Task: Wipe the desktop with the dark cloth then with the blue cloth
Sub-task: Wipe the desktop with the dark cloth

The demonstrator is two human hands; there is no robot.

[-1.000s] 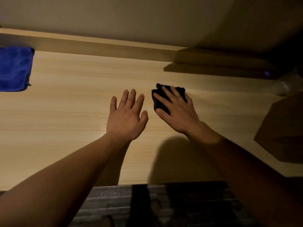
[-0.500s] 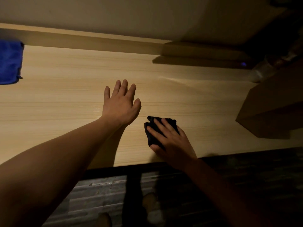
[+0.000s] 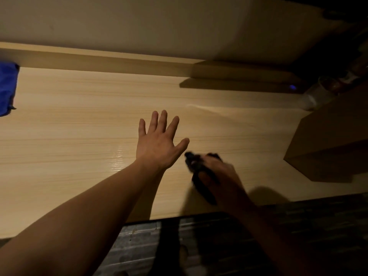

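Your left hand (image 3: pixel 159 144) lies flat on the pale wooden desktop (image 3: pixel 79 136) near the middle of the view, palm down, fingers spread wide and holding nothing. Your right hand (image 3: pixel 221 176) sits at about four o'clock from it, close to the desk's near edge, pressing down on the dark cloth (image 3: pixel 194 159); the hand is blurred, its fingers laid over the cloth rather than curled tight, and the cloth shows at the fingertips and along the thumb side. The blue cloth (image 3: pixel 7 88) lies at the far left edge of the view, at about ten o'clock from your left hand, well apart from both hands, beside the raised back ledge. A brown box (image 3: pixel 328 146) stands at three o'clock, on the desk's right end.
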